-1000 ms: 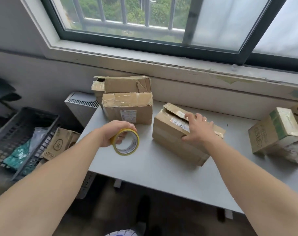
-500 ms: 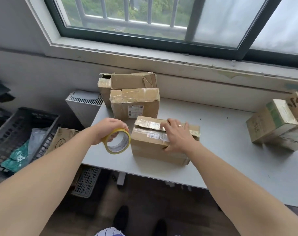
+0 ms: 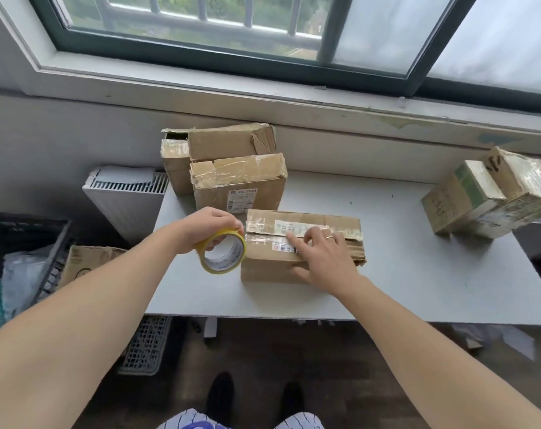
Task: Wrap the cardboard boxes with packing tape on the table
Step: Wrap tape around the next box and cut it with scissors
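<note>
- I see both arms in the head cam: left forearm (image 3: 92,305) and right forearm (image 3: 417,329), bare right out to the frame edges.
- right hand (image 3: 325,261): one thin ring (image 3: 329,237), pale metal, plain band. I can't say for sure which finger.
- left hand (image 3: 207,226): bare.
- bottom edge: white garment (image 3: 297,422) with fine dark pinstripes, showing as two patches. I can't tell shirt from shorts.
- blue-purple print (image 3: 198,425) on the left patch, blurred, unreadable.
- left shoe (image 3: 220,394) and right shoe (image 3: 292,397): dark, rounded toes, plain. Detail is lost in shadow.
</note>
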Tool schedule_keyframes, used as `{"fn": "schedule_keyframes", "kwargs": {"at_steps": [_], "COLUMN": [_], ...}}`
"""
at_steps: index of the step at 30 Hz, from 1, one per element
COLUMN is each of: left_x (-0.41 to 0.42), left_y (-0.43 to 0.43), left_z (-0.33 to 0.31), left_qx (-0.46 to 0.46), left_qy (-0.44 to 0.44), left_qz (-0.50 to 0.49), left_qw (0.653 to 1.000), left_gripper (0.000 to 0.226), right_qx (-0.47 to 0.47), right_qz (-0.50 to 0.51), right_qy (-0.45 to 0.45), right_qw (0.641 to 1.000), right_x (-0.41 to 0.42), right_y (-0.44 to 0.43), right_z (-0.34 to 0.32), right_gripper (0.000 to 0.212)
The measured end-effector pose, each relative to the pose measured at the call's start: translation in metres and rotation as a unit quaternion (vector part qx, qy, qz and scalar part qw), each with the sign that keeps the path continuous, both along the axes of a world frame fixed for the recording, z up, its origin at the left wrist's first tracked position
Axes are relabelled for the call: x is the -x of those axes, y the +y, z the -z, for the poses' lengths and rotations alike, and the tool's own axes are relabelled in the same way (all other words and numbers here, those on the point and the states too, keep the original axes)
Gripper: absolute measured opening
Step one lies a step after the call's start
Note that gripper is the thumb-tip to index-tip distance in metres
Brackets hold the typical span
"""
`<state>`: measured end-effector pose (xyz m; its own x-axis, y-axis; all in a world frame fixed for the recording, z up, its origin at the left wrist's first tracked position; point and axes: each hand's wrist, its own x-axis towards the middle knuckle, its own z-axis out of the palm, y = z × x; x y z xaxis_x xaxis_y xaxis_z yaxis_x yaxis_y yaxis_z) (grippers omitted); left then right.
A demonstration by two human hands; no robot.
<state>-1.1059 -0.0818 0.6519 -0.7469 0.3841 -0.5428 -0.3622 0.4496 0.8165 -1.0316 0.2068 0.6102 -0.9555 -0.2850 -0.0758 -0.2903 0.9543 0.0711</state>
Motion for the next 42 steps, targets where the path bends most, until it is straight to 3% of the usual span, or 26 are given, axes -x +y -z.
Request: {"fn": "schedule_keyframes", "kwargs": {"at_steps": [6,8,13,21,31,36,42], "left_x": [0.019,0.023,0.033,0.039,0.046,0.049,0.05], "left_y": [0.001,0.005,0.02,0.037,0.032,0.036,0.035], "left_z": [-0.001,-0.005,-0.014,-0.015,0.0,0.001,0.006], "left_qx": [-0.016,0.028,0.168,0.237,0.242,0.242,0.246], "left_qy": [0.021,0.058,0.164,0.261,0.211,0.214,0.206], "left_qz": [0.029,0.045,0.165,0.226,0.244,0.239,0.235], "left_qw": [0.999,0.997,0.958,0.908,0.915,0.916,0.918], "left_gripper": [0.026,0.025,0.019,0.024,0.027,0.024,0.028], "right_qx": [0.001,0.002,0.02,0.043,0.004,0.053,0.068], "right_qz": [0.075,0.088,0.098,0.096,0.081,0.082,0.083], "right_qy": [-0.044,-0.058,-0.08,-0.118,-0.119,-0.101,-0.05], "right_qw": [0.996,0.994,0.992,0.987,0.99,0.99,0.993], "right_x": [-0.007,-0.006,-0.004,0.007,0.023,0.028,0.027], "right_y": [-0.025,-0.031,-0.038,-0.034,-0.031,-0.019,-0.019], "right_z": [-0.003,-0.006,-0.016,-0.028,-0.028,-0.029,-0.021], "right_gripper": [0.079,0.077,0.062,0.051,0.049,0.07,0.076]}}
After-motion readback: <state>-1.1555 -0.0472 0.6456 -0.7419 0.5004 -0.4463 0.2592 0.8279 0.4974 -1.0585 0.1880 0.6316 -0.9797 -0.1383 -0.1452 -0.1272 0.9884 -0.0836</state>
